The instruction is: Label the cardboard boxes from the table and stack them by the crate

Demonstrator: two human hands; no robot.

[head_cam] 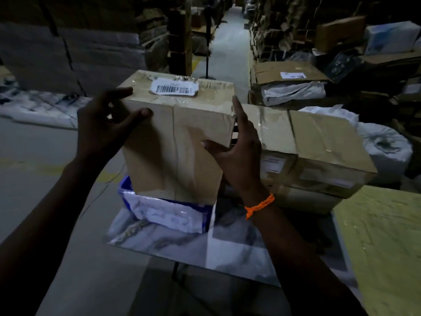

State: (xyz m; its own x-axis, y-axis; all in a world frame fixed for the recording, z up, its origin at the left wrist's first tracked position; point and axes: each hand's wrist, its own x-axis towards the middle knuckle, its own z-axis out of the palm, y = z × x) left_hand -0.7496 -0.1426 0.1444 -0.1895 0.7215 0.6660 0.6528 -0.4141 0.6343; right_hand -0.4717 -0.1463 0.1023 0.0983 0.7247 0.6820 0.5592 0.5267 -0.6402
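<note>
Cardboard box (pixel 177 133) gripped between left hand (pixel 102 126) and right hand (pixel 239 153), above blue crate (pixel 205 215); stacked boxes (pixel 319 151) alongside.

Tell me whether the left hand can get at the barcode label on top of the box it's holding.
Probably yes. The left hand grips the box at its top left edge, and the barcode label lies uncovered on top, with nothing between. It would have to loosen its grip first.
</note>
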